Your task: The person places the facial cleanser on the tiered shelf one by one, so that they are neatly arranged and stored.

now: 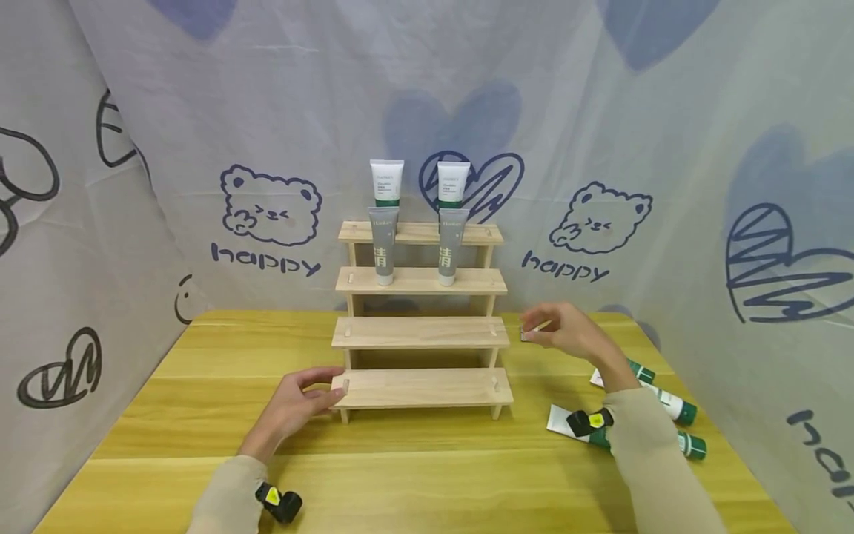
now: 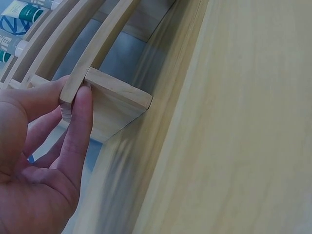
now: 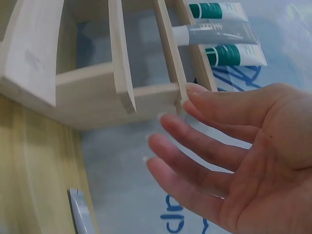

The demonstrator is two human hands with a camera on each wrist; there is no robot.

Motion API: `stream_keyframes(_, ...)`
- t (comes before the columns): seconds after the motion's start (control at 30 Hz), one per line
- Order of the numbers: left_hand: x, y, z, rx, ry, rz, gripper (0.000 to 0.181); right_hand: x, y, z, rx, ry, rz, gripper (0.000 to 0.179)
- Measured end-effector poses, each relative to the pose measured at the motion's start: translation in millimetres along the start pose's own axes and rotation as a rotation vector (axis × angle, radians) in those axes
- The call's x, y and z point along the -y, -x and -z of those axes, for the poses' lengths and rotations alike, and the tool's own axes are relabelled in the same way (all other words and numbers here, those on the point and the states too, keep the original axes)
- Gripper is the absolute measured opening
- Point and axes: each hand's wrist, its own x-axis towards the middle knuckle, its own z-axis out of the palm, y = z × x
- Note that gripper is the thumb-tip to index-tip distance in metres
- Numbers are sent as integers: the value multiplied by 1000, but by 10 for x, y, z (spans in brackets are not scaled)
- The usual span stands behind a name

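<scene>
On the wood-grain table (image 1: 400,475), seen from the head, stands a four-tier wooden display rack (image 1: 420,331). Two white tubes with green caps (image 1: 388,178) stand upright on its top tier; two grey tubes (image 1: 384,245) stand cap-down on the tier below, in front of them. The left hand (image 1: 293,400) grips the left end of the bottom shelf (image 1: 427,389), and the right hand (image 1: 567,330) hovers just beside the rack's right side. White-and-green tubes (image 1: 667,404) lie at the right, partly behind the right sleeve (image 1: 650,460).

At the left wrist, thumb and forefinger pinch the shelf's end.

At the right wrist, the fingers are loosely spread; the thumb tip overlaps a tier's end, but whether they touch I cannot tell. A silver-grey tube end (image 3: 82,212) shows lower left.
</scene>
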Motion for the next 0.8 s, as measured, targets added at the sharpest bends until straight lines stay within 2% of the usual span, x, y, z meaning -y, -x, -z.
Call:
stream_keyframes(0.5,22,-4,1,-9,-14,-4,53,-303,337,67,19,57,-157,30)
stream_keyframes(0.8,15,15,-16,-3,1,-22,54,-456,531,47,83,98,-111,24)
